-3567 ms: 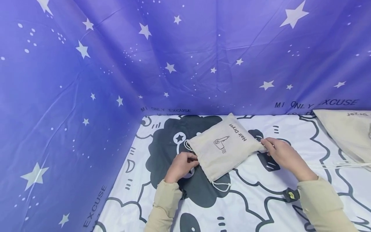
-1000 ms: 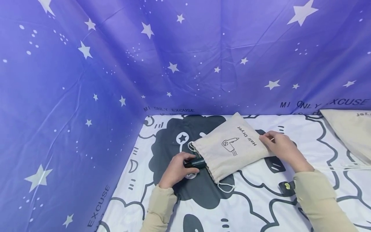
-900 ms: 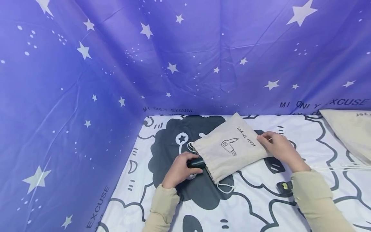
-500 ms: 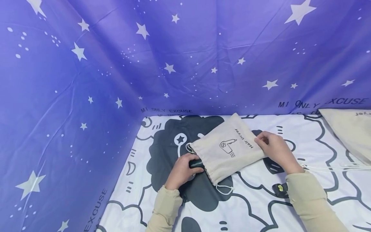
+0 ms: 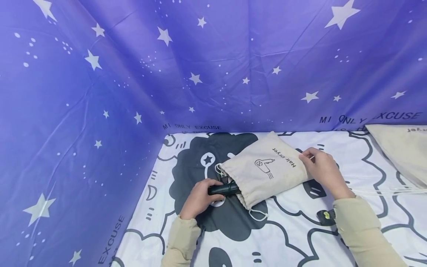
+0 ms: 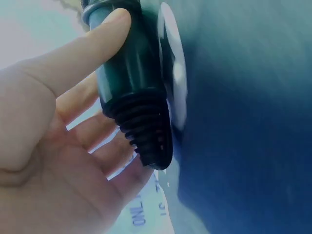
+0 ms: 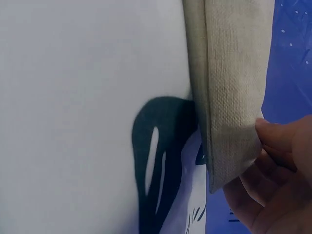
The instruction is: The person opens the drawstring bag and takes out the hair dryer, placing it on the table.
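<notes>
A cream drawstring bag [image 5: 247, 185], printed "Hair Dryer" with a line drawing, lies aslant on the patterned cloth, its mouth toward the left. From that mouth sticks the dark green handle of a hair dryer [image 5: 225, 190]; the rest of it is hidden inside. My left hand [image 5: 199, 198] grips the handle's end, thumb on one side and fingers on the other. In the left wrist view the handle [image 6: 129, 63] ends in a black ribbed cord sleeve [image 6: 144, 129]. My right hand [image 5: 323, 171] pinches the bag's closed bottom corner between thumb and fingers.
A second cream bag [image 5: 403, 152] lies at the far right, its white cord [image 5: 377, 191] stretched leftward. A loop of drawstring [image 5: 258, 215] hangs from the near corner of the first bag's mouth. Purple star-printed curtains [image 5: 250, 66] rise behind and at the left.
The hair dryer handle, hidden 3.6 seconds ago, now shows outside the bag's mouth. In the last half second my left hand has moved left, exposing more of it. My right hand stays at the bag's bottom.
</notes>
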Action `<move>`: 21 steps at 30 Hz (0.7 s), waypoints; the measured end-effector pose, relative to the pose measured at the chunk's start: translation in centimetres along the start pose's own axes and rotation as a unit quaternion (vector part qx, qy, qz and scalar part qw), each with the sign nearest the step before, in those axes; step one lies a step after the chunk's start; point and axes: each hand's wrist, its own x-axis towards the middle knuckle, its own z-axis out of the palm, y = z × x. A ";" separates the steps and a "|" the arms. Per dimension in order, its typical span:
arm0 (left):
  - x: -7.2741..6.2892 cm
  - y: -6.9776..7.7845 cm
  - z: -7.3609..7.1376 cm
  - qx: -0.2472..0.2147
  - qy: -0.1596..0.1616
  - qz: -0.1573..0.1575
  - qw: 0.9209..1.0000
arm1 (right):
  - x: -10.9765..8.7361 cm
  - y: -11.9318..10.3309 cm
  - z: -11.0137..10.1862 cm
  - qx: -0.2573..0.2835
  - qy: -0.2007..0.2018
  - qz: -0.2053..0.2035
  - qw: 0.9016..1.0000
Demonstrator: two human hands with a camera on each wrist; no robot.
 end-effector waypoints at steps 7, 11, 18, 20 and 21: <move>-0.3 -0.7 -0.9 0.016 0.000 0.015 1.000 | 0.0 0.0 -0.1 -0.002 -0.016 0.016 1.000; -0.2 -0.4 -1.1 -0.002 0.004 0.028 1.000 | -0.2 0.1 -0.5 0.001 -0.082 0.044 0.996; 0.6 1.4 -0.6 0.011 -0.013 0.055 0.998 | -0.7 0.8 -0.5 -0.015 -0.133 0.035 0.990; 0.6 1.9 -0.2 0.034 -0.009 0.060 0.998 | -0.8 0.9 -0.3 -0.020 -0.138 0.024 0.990; 0.6 2.0 0.0 0.045 -0.005 0.061 0.997 | -0.8 0.9 -0.2 -0.022 -0.136 0.018 0.990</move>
